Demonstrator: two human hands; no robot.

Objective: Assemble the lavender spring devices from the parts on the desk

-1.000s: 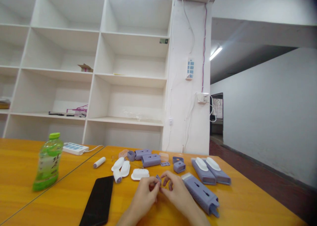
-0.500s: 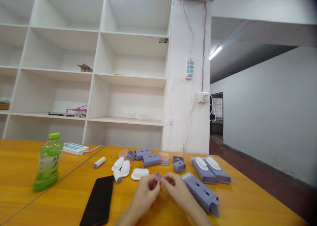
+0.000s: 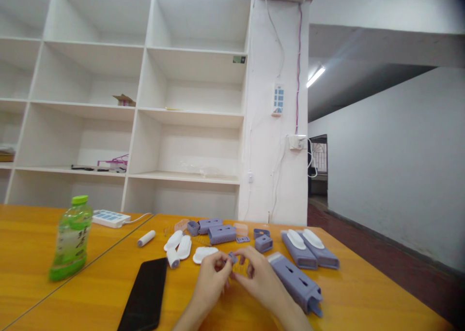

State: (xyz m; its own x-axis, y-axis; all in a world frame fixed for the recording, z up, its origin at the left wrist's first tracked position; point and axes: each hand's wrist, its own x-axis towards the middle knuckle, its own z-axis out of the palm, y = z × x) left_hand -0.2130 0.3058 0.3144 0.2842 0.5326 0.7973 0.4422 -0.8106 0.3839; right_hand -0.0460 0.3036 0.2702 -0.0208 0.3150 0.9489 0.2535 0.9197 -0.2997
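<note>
Over the near middle of the table, my left hand (image 3: pixel 212 275) pinches a small purple plastic part (image 3: pixel 232 258) between thumb and fingertips. Close against its right side is my right hand (image 3: pixel 256 273), with thumb and index finger apart in a curve. Faint fine lines show between those right fingers; what they are I cannot make out. Just behind my left hand lies a white oval plastic piece (image 3: pixel 204 254). A long purple plastic housing (image 3: pixel 295 280) with slots rests to the right of my right hand.
Around stand a black phone (image 3: pixel 143 294), a green bottle (image 3: pixel 71 239), a white power strip (image 3: pixel 110 218) and a white roller (image 3: pixel 146 238). Further back are purple housings (image 3: pixel 222 234) and a purple block (image 3: pixel 263 244). Two purple housings with white ovals (image 3: pixel 296 240) lie right.
My right hand's fingers have opened from a pinch at the small purple part into a wider curve. The part now sits in my left fingertips and looks turned.
</note>
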